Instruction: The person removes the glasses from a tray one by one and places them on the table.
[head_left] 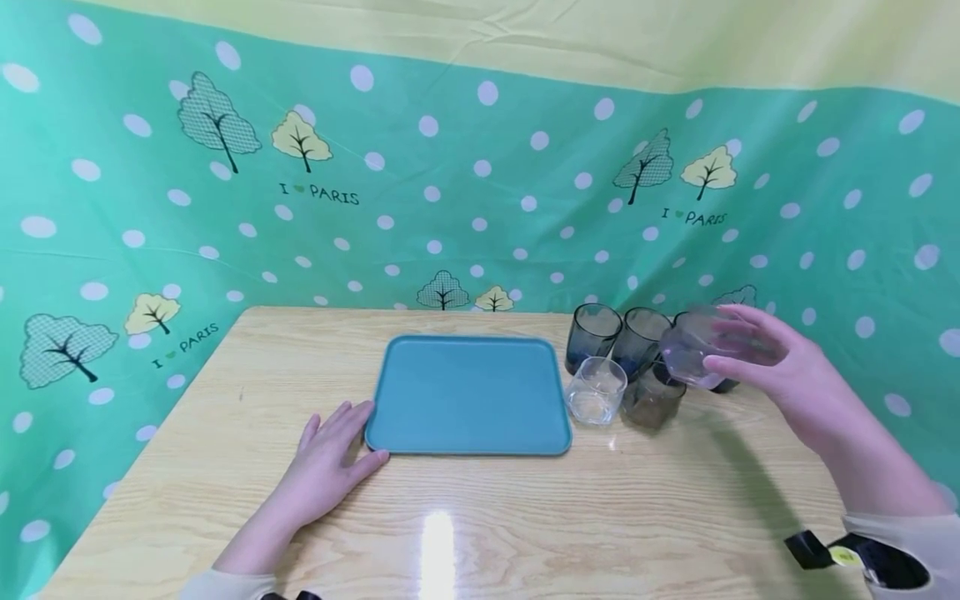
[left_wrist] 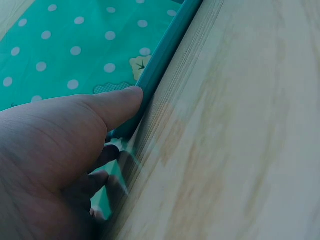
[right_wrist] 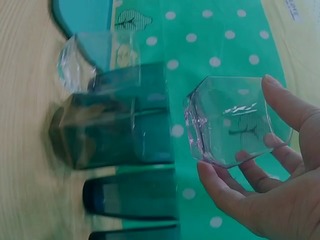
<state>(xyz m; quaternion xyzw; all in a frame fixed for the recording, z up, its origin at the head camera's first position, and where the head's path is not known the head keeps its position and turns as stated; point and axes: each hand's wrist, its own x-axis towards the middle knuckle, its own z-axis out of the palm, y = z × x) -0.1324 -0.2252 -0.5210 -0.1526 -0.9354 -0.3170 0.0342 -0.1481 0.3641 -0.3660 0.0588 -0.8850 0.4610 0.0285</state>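
Note:
My right hand [head_left: 802,383] holds a clear, faintly pink glass [right_wrist: 227,122] tilted above the table at the right, thumb on one side and fingers on the other. Below and left of it stand a short clear glass [head_left: 596,396] and a brownish glass [head_left: 652,404]. Behind these is a row of dark smoky glasses [head_left: 592,342], partly hidden by the held one. A blue rectangular tray [head_left: 468,396] lies flat at mid-table with nothing on it. My left hand [head_left: 326,467] rests at its near left corner, and the thumb [left_wrist: 122,102] touches the rim.
The wooden table [head_left: 510,525] ends at the back against a green dotted cloth [head_left: 450,208] printed with trees. The glasses stand close together just right of the tray.

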